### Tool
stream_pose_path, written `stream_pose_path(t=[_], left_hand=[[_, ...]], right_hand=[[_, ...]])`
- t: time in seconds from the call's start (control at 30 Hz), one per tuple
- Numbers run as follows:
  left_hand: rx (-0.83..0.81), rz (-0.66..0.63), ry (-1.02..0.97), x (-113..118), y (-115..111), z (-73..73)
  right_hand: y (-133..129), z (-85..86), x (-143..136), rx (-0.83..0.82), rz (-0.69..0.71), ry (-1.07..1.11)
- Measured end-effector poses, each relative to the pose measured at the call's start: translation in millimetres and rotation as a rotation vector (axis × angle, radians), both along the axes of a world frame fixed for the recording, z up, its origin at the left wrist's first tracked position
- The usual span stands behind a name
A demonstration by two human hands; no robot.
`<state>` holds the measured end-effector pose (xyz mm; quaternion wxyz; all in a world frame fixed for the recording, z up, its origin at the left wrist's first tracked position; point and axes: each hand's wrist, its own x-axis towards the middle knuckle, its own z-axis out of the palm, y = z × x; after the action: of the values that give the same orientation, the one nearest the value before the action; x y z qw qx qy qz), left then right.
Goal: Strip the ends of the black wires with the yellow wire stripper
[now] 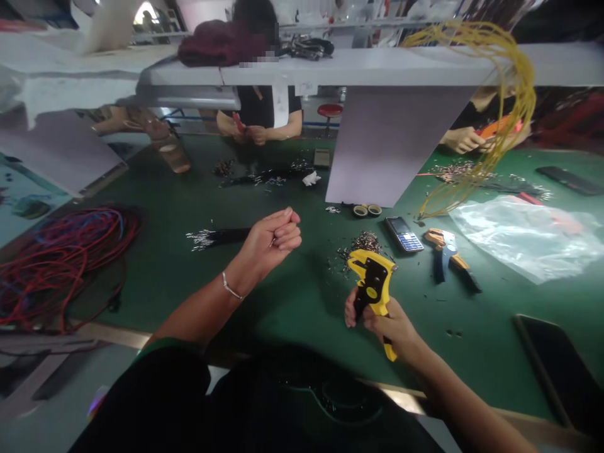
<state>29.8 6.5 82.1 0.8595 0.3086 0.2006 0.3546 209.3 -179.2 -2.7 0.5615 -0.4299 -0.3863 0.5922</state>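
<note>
My right hand (391,324) grips the handles of a yellow and black wire stripper (372,286), its jaw end pointing up and away from me. Just behind the tool lies a heap of small metal terminals (365,242). With its fingers curled closed, my left hand (271,239) hovers over the green table (292,296); whatever is inside, if anything, is hidden or too small to name. Beyond my left wrist lies a bundle of black wires (226,236) with silvery ends toward the left.
Red and blue wire coils (70,264) lie at left. On the right are a keypad phone (404,234), a blue-orange stripper (448,255), a plastic bag (528,236) and a dark smartphone (557,365). Yellow wires (519,94) hang from the shelf (377,66). Co-workers' hands (250,132) work opposite.
</note>
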Motion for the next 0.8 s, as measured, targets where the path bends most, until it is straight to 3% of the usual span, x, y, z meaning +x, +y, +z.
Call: stream_pose_path(t=[0.27,0.5,0.63,0.8], left_hand=[[-0.168,-0.085,-0.042,4,-2,-5.2],[-0.151,-0.071,-0.089,3,-2,-5.1],[-0.129,-0.063,-0.107,2,-1,-5.9],[-0.073,-0.07,-0.114,3,-7,-4.4]], right_hand=[[1,10.2,-9,-0.047,0.138,0.144],[6,22.3,-28,-0.068,0.268,0.399],[9,26.3,-35,-0.048,0.225,0.446],[21,40.6,-33,0.013,0.045,0.384]])
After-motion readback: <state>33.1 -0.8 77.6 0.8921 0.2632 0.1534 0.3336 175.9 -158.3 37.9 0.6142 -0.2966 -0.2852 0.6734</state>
